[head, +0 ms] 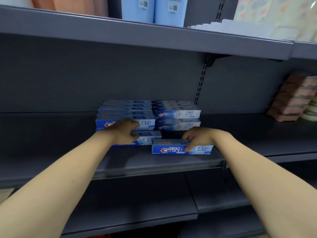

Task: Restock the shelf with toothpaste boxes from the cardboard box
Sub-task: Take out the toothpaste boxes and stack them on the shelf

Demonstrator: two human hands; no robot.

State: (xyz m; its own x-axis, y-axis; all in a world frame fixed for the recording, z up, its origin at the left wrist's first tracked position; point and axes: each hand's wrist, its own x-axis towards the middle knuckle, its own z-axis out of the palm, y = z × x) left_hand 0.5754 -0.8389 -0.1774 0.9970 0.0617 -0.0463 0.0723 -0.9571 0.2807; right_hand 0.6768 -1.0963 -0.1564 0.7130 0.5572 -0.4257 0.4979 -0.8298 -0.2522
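Blue and white Crest toothpaste boxes are stacked on the middle grey shelf [154, 162]: a left stack [125, 110] and a paler right stack [176, 114]. My left hand [124, 132] grips a blue box [149, 139] at the foot of the left stack. My right hand [199, 137] is closed over another blue Crest box [173, 149], which lies flat near the shelf's front edge, in front of the right stack. The cardboard box is out of view.
The upper shelf [137, 35] carries light blue packs [154, 9] and white folded goods [231, 26]. At the right end of the middle shelf stand stacked brown items [291, 98]. A lower grey shelf [137, 212] runs below.
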